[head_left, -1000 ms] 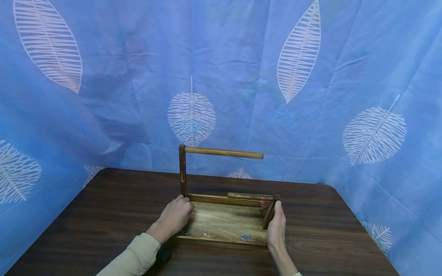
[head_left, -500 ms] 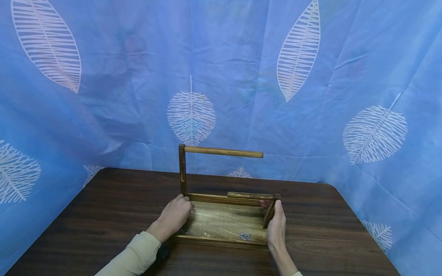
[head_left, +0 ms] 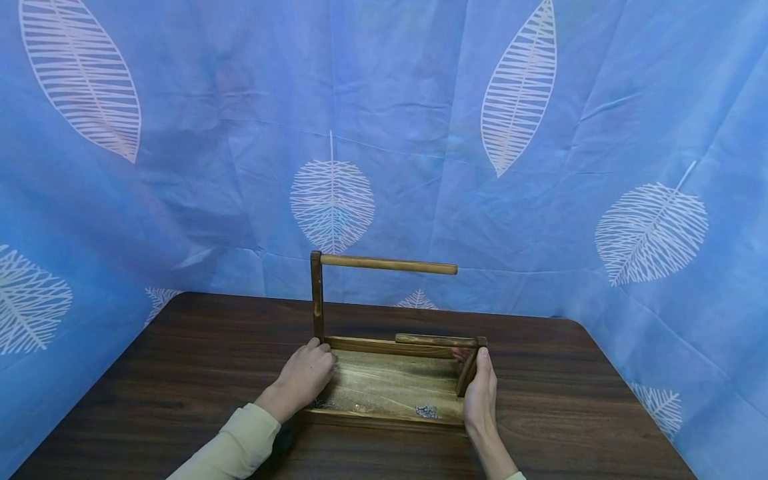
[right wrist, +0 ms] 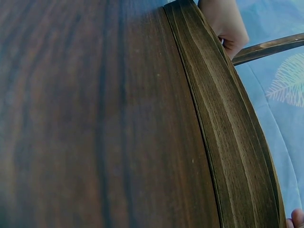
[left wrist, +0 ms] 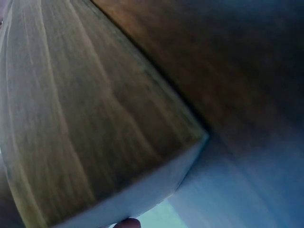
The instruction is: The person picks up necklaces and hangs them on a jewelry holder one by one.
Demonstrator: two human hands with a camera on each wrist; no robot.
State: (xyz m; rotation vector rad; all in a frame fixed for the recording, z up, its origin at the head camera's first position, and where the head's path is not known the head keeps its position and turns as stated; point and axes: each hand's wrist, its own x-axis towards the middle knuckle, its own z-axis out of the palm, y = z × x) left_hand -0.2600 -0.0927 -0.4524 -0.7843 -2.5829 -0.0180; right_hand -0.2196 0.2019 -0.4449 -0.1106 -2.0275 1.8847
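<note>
A shallow wooden tray (head_left: 396,383) sits on the table in the head view. My left hand (head_left: 305,375) grips its left end, fingers bent over the wall beside a tall post (head_left: 317,300) that carries a long rod (head_left: 390,265). At the right end my right hand (head_left: 481,399) holds the tray by a tilted post (head_left: 468,375); a shorter rod (head_left: 435,341) runs left from its top along the back wall. The left wrist view shows the tray's grained side (left wrist: 85,104) and one dark fingertip. In the right wrist view, the front wall (right wrist: 223,114) curves past.
A small grey metallic heap (head_left: 427,412) and some tiny shiny bits (head_left: 357,407) lie inside the tray. Dark wood-grain tabletop (head_left: 198,360) surrounds it. Behind hangs a blue leaf-print cloth (head_left: 408,193). A dark round thing (head_left: 283,440) shows beneath the left forearm.
</note>
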